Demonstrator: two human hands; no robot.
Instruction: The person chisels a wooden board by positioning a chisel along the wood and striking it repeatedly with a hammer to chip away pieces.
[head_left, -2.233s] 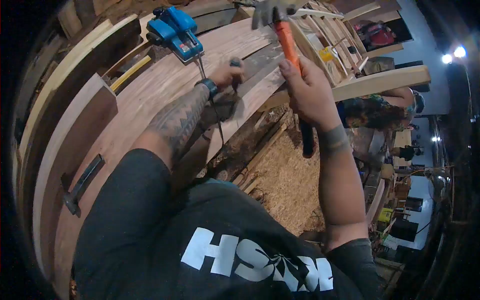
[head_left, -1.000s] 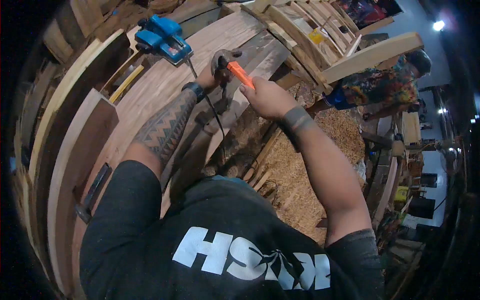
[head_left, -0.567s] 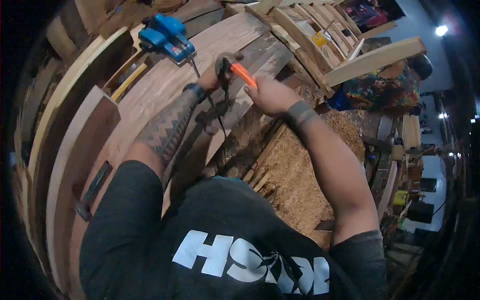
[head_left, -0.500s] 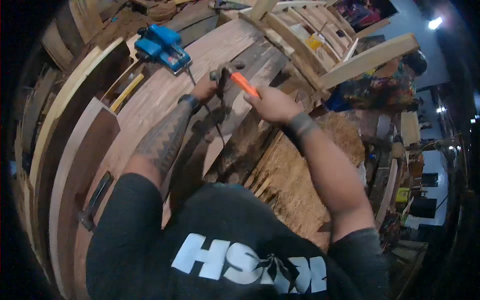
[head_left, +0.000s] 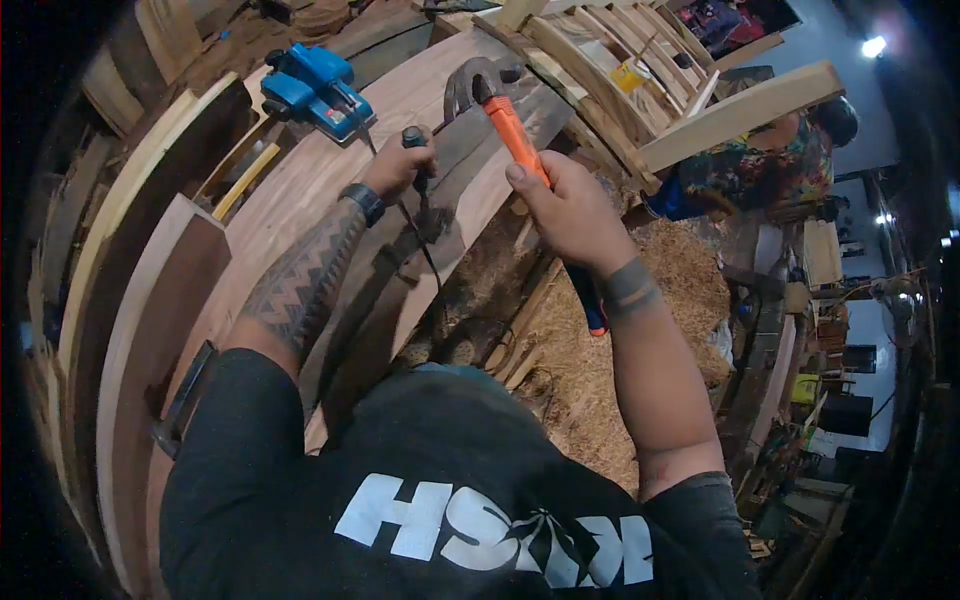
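My left hand (head_left: 400, 168) is wrapped round a dark-handled tool (head_left: 412, 137), which looks like a chisel and stands upright over the planks; its lower end is hard to make out. The orange shaft of a claw hammer (head_left: 515, 137) is in the grip of my right hand (head_left: 577, 215). The metal head is raised above and to the right of the tool, apart from it. Under my left hand lies a wide curved plank (head_left: 290, 205), beside a darker board. A blue power tool (head_left: 318, 92) rests on the plank, its black cord running past my left wrist.
A second hammer (head_left: 180, 400) lies on the plank at the left, near my sleeve. Curved boards (head_left: 165, 275) stand along the left side. A slatted wooden frame (head_left: 640, 90) is at the upper right, with a person (head_left: 765, 165) behind it. Shavings (head_left: 590, 370) cover the floor.
The hammer head has risen away from the top of the tool in my left hand, up and to the right. My left hand has shifted slightly left and still grips the tool.
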